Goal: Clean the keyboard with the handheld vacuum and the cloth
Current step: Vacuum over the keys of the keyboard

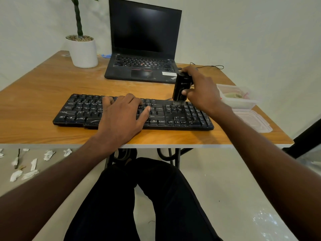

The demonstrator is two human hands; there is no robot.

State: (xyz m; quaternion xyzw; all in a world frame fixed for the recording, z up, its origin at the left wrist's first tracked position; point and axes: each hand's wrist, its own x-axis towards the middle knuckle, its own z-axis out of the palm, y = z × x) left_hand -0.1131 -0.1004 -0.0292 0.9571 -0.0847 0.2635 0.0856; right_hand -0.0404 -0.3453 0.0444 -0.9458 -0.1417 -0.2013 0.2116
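Wooden table (43, 94) spanning the view, white-edged along the near side. Black laptop (142, 40) open at the back, screen dark. Black keyboard (83, 110) lying flat across the middle of the table, nearer the front edge, keys streaked with pale marks. White pot (84, 53) with a green plant at the back left corner. Clear plastic tub (238, 98) at the right edge, with its lid (251, 120) lying flat just in front of it. Left hand (121, 117) pressed palm-down on the centre of the keyboard, fingers spread and relaxed, gripping nothing. Right hand (201, 89) wrapped around the vacuum (181, 87), thumb across its front, fingers curled behind. Vacuum small, black, held nearly upright over the right part of the keyboard, brush tip touching the keys at the top of the block left of the number pad. Thin black cable (208, 66) looping on the table behind the right hand. White paper scraps (33, 164) scattered on the floor at the lower left.
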